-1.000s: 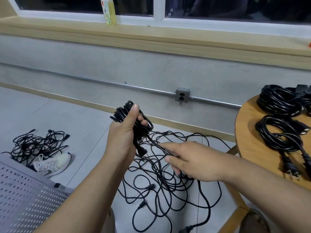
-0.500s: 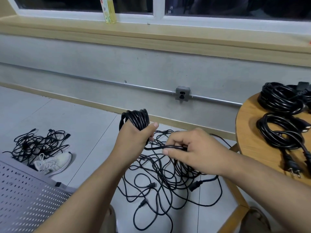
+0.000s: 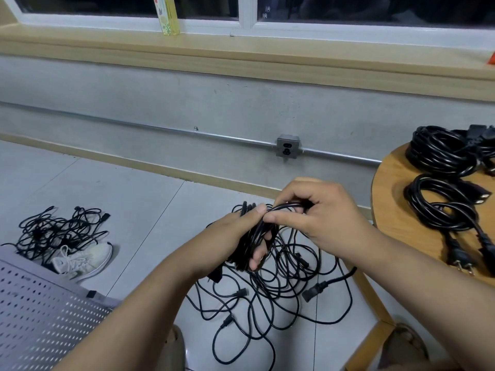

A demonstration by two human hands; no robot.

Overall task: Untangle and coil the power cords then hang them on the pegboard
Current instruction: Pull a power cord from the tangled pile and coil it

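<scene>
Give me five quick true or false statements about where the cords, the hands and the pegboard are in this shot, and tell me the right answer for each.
1. The left hand grips a bundle of coiled cord. True.
2. The right hand rests flat on the round wooden table. False: it pinches a strand of cord by the left hand, off the table.
3. Coiled cords lie on the table. True.
4. The pegboard has cords hanging on it. False: no cord is visible on it.
5. A white shoe lies beside the tangle on the left. True.
</scene>
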